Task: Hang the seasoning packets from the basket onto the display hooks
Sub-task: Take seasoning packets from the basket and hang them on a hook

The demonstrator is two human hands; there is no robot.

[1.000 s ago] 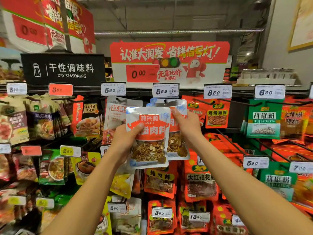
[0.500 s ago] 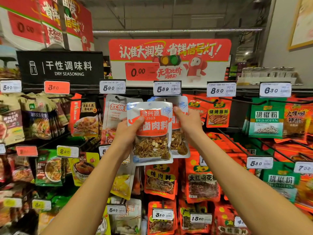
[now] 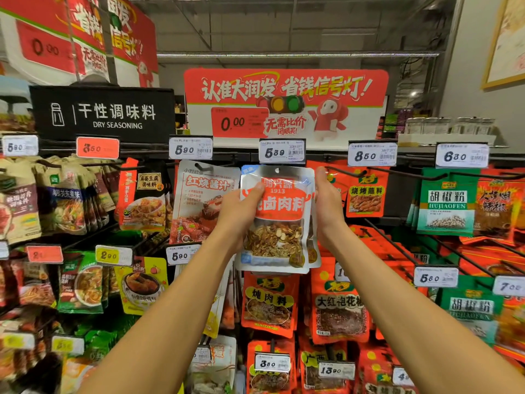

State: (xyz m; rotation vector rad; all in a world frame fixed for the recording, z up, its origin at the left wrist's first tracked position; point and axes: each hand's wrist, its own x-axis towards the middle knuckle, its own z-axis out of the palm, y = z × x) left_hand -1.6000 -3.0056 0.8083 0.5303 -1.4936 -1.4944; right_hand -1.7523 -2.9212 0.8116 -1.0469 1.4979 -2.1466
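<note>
Your left hand (image 3: 241, 211) grips the seasoning packet (image 3: 277, 220) by its left edge, thumb on front, your right hand (image 3: 326, 206) at its right edge, packet upright just under the 5.89 price tag (image 3: 281, 151), display hooks (image 3: 397, 172) around.

We saw our left hand (image 3: 237, 211) and right hand (image 3: 326, 206) bare, both forearms uncovered, with no sleeves in view.
</note>
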